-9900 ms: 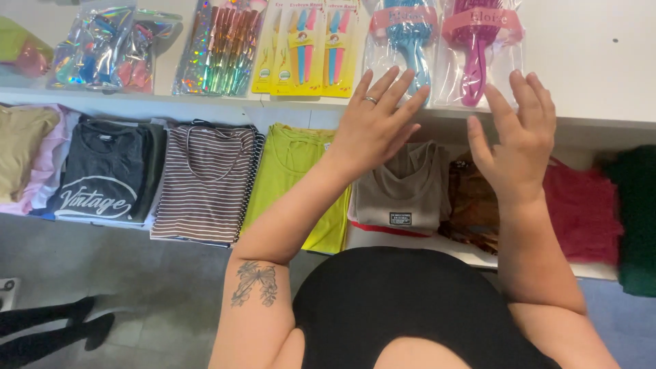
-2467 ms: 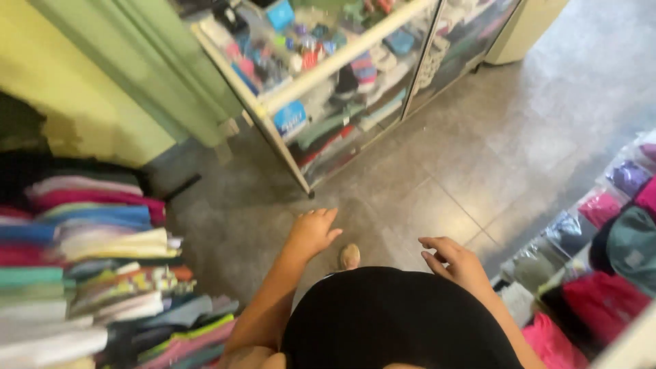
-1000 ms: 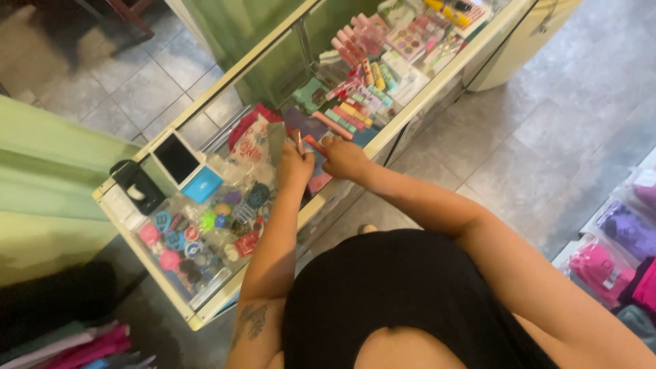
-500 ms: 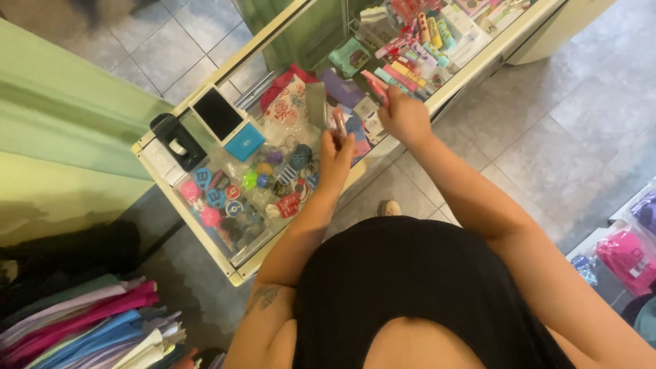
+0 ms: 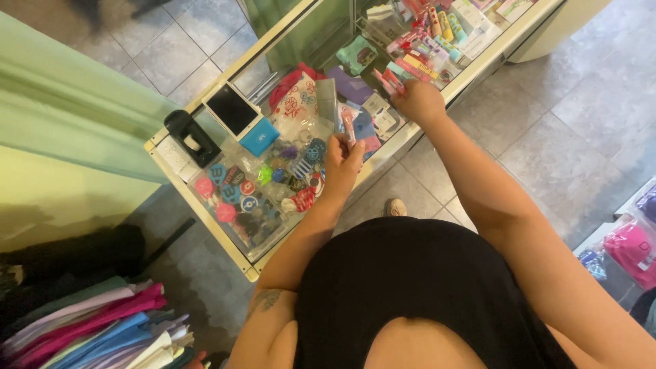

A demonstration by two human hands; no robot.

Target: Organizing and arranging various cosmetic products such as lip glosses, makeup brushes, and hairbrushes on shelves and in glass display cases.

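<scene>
Hands hover over a glass display counter (image 5: 205, 225). Left hand (image 5: 340, 158) pinches a slim pink packet (image 5: 348, 128), long axis pointing away. Right hand (image 5: 418, 102), farther along, closes on another pink packet (image 5: 384, 82) atop the glass.

Floor (image 5: 581, 102) was grey square tiles, a bit worn looking. A long glass-topped display counter (image 5: 205, 225) with a pale frame ran diagonally across the room. A pale green wall (image 5: 61, 137) stood on the left, with folded clothes (image 5: 102, 328) stacked below it.
</scene>
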